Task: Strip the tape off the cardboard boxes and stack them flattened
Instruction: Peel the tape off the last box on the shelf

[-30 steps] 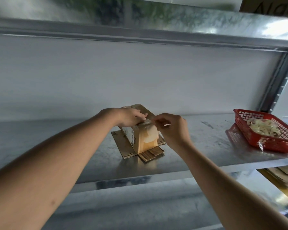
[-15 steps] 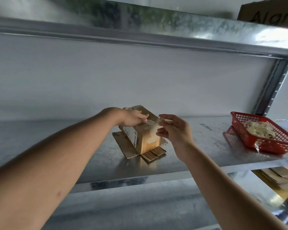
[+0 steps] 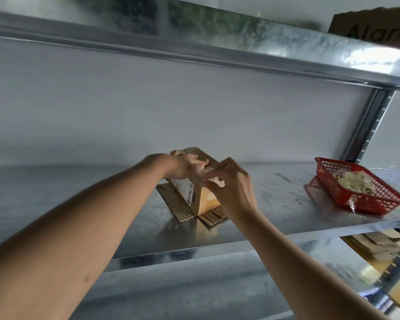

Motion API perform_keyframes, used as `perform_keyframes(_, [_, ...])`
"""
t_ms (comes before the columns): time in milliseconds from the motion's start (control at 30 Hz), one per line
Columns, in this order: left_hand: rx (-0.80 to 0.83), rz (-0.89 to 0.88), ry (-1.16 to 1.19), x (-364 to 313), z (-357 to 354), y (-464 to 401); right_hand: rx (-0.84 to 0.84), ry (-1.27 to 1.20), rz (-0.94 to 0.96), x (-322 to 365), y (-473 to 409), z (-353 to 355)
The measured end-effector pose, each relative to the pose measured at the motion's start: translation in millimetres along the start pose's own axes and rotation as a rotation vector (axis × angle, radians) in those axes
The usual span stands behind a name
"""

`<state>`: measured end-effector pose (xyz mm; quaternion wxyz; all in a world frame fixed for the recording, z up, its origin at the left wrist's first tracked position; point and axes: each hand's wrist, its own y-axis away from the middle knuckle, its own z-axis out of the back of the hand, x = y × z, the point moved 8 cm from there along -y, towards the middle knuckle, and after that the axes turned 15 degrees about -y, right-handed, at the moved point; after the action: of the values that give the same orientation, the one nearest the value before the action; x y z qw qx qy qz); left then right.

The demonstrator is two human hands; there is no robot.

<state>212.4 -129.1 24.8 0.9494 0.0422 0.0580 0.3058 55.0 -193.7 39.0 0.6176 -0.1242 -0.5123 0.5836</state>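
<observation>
- Box [image 3: 195,192]: small cardboard, standing on the shelf [image 3: 275,204] near its front edge, bottom flaps splayed flat underneath. Judged light, stiff at the corners, easily tipped or slid on the smooth metal.
- Left hand [image 3: 185,166]: resting over the box top, fingers laid fairly straight, pressing down. Grip wide, steadying rather than clasping.
- Right hand [image 3: 229,183]: at the box's right top edge, fingertips pinched on a pale strip of tape [image 3: 216,181]. Grip narrow, holding the tape end.
- Tape judged thin, sticky, prone to tearing or lifting the paper face; best taken at the free end and drawn low along the seam.
- Best hold on the box judged at top and side walls, away from the loose flaps.
- Basket [image 3: 365,202]: red, well apart to the right, holding a wad of pale strips, likely stripped tape.
- Room: bare shelf either side of the box; wall close behind; upper shelf [image 3: 240,42] overhead limits upward pulls.
- Front edge near; risk of box sliding off judged moderate.
- Flattened cardboard [image 3: 376,245] visible on a lower level, right.
</observation>
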Motion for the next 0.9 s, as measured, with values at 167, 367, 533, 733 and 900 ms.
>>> perform_keyframes(167, [-0.031,-0.024,0.037,4,-4,0,-0.034,-0.071,0.192,26,11,-3])
perform_keyframes(367, [-0.179,-0.087,0.114,10,-11,-8,-0.101,-0.127,0.287,47,23,3])
perform_keyframes(533, [-0.252,-0.19,0.233,-5,-15,-13,-0.19,-0.247,-0.034,25,19,19])
perform_keyframes(733, [-0.299,-0.26,0.109,-39,-13,-7,-0.302,-0.402,-0.357,-16,24,41])
perform_keyframes(900, [-0.336,-0.272,0.069,-86,-12,-9,-0.312,-0.445,-0.41,-37,24,69])
